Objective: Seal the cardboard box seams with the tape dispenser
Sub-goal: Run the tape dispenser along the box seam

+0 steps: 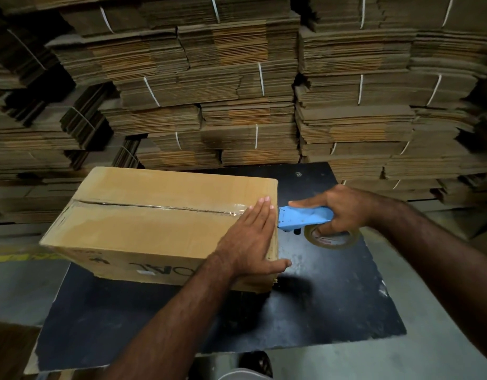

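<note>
A closed brown cardboard box (143,226) lies on a black table top (305,311). Clear tape (165,208) runs along its top centre seam from the left end to the right edge. My left hand (250,237) lies flat on the box's right end, fingers together, thumb hooked over the near right corner. My right hand (343,209) grips a blue tape dispenser (305,218) just off the box's right edge, its front end touching that edge. A brown tape roll (331,238) hangs under the dispenser.
Tall stacks of flattened cardboard (237,91), tied in bundles with white string, fill the whole background right behind the table. Grey floor (428,360) shows to the right and left of the table. A foot is visible below the table's near edge.
</note>
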`<action>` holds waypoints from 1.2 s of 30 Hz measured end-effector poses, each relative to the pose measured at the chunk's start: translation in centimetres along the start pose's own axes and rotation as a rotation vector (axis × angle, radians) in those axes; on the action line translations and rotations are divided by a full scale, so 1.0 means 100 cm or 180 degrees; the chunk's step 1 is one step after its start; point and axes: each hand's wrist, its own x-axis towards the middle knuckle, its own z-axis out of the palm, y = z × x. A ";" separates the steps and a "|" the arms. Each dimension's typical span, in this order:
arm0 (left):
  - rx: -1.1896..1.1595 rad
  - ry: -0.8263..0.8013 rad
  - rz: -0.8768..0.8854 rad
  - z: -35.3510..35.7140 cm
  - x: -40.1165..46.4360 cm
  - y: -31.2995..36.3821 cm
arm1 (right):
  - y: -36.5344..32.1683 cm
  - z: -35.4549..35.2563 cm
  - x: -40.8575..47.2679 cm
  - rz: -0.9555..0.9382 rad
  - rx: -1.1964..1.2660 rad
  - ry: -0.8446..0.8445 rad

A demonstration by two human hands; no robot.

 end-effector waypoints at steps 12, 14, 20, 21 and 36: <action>-0.0129 -0.0060 -0.0043 0.001 0.001 -0.004 | 0.017 0.012 -0.026 0.0036 -0.0070 0.0077; -0.0174 0.0000 0.0058 0.000 -0.001 -0.005 | 0.011 0.009 -0.015 -0.0008 -0.0255 0.0026; -0.0177 0.0271 0.0434 0.006 -0.001 -0.002 | -0.009 -0.008 0.004 0.0021 -0.0453 -0.0239; -0.0211 0.0243 0.0423 0.005 0.000 -0.002 | -0.012 -0.013 0.006 0.0021 -0.0498 -0.0285; -0.0195 0.0025 0.0237 -0.002 0.000 0.004 | -0.048 -0.047 0.022 0.0162 -0.0994 -0.0574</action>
